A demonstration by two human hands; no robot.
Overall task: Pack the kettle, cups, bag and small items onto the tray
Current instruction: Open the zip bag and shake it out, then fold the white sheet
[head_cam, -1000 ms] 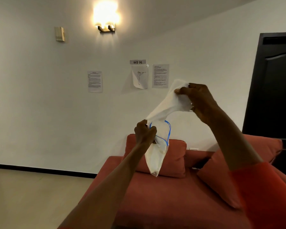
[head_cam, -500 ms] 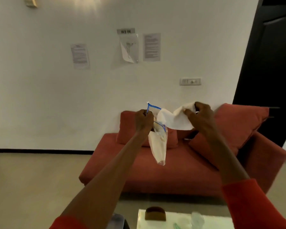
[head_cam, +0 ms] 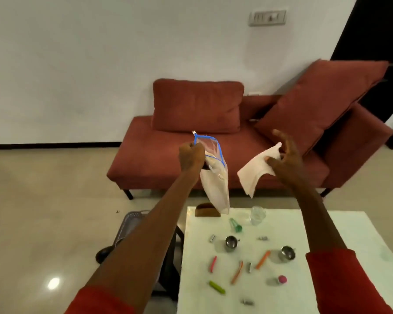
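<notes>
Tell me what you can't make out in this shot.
Head view only:
- Grey tray: mostly hidden behind the left forearm.
- Brown holder: partly covered by the zip bag.
- Zip bag contents: blurred.
- Small silver items: too small to identify.
- Kettle: not in view.

Item count, tabletop (head_cam: 327, 279):
- Metal cups: 2 (head_cam: 230, 242) (head_cam: 287, 253)
- Clear glass: 1 (head_cam: 257, 215)
- Coloured sticks: 4 (head_cam: 212, 264) (head_cam: 237, 271) (head_cam: 263, 259) (head_cam: 217, 287)
- Small silver pieces: 4 (head_cam: 212, 238) (head_cam: 263, 238) (head_cam: 249, 267) (head_cam: 247, 302)
- Green tube: 1 (head_cam: 235, 225)
- Pink ball: 1 (head_cam: 282, 279)

Held in hands:
- Plastic bag: 1 (head_cam: 214, 177)
- White paper sheet: 1 (head_cam: 256, 171)
</notes>
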